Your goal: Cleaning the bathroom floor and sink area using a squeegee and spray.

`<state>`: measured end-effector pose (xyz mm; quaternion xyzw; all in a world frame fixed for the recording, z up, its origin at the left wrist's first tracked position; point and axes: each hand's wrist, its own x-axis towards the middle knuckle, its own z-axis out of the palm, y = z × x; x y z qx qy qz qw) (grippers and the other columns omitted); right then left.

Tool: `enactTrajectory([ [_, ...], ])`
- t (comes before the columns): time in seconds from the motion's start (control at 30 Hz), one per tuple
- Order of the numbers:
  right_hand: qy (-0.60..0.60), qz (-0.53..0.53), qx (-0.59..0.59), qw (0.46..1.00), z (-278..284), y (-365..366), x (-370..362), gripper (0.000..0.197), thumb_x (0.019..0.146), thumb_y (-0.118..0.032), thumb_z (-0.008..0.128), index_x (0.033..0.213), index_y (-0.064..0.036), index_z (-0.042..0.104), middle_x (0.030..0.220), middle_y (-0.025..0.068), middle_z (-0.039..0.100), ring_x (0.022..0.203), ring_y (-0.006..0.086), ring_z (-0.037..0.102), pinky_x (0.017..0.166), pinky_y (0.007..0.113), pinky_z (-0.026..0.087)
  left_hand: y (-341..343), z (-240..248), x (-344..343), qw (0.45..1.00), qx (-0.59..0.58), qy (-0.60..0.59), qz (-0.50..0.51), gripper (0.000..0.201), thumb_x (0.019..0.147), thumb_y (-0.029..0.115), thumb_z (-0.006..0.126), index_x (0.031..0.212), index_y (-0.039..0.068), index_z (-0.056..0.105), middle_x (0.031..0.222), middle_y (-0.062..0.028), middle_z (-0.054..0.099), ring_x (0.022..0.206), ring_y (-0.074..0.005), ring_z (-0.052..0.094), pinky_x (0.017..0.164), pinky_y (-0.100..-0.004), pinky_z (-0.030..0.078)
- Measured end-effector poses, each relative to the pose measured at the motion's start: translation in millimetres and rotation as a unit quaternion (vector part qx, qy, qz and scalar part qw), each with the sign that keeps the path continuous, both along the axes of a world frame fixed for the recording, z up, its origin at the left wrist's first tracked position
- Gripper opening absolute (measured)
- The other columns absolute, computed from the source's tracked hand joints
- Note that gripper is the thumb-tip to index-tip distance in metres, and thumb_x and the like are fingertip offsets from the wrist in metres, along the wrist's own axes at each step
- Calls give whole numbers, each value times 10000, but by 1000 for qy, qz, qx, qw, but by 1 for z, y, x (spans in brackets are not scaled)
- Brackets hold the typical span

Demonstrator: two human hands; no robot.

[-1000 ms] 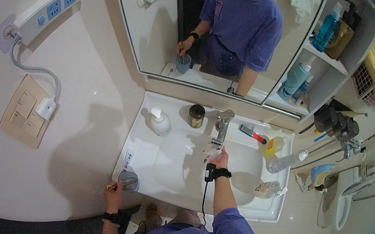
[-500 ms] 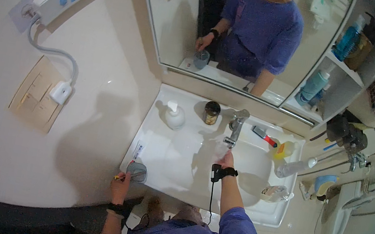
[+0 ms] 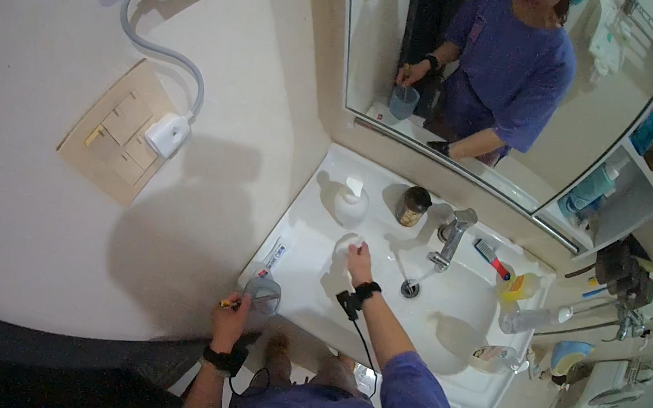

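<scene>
Cup point(image 3: 266, 289): one, grey and translucent, at the near left corner of the washbasin point(image 3: 316, 311). Two hands are in view. The left hand point(image 3: 229, 322) is just beside the cup, its fingers closed around one slender yellow-ended stick point(image 3: 228, 304) that reaches toward the cup; whether it also grips the cup is unclear. One flat white package point(image 3: 276, 254) lies just beyond the cup along the left rim. The right hand point(image 3: 359, 264) is over the basin's left part, fingers drawn together; something small and pale shows at their tips, too small to tell whether it is gripped. Each wrist wears one black band. One round drain point(image 3: 410, 289) lies to that hand's right. Along the right rim are three bottles: two clear point(image 3: 494, 356) and, beyond them, one yellow point(image 3: 520, 286). Across the back stand one white pump bottle point(image 3: 351, 206), one dark-lidded jar point(image 3: 413, 209) and one chrome faucet point(image 3: 452, 237), with one red-and-black brush point(image 3: 493, 260) lying beside it. Above hangs one mirror point(image 3: 603, 122).
</scene>
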<state>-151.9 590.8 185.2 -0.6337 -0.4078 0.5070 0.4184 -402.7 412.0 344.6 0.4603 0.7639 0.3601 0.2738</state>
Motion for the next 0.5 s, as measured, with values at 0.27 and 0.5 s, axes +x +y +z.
enactTrajectory([
  [0.27, -307, 175, 38, 935, 1, -46, -51, 588, 833, -176, 450, 1283, 108, 199, 890, 286, 575, 769, 426, 569, 672, 473, 462, -2, -16, -10, 993, 117, 5, -20, 352, 811, 343, 598, 758, -6, 605, 681, -130, 624, 636, -251, 599, 576, -331, 445],
  [0.5, -334, 115, 10, 936, 4, -17, -53, 491, 809, -156, 476, 1185, 100, 291, 854, 242, 603, 747, 391, 586, 681, 451, 472, 17, 9, 0, 998, -58, 4, -4, 412, 830, 421, 546, 791, 16, 611, 719, -141, 629, 684, -297, 599, 625, -368, 449],
])
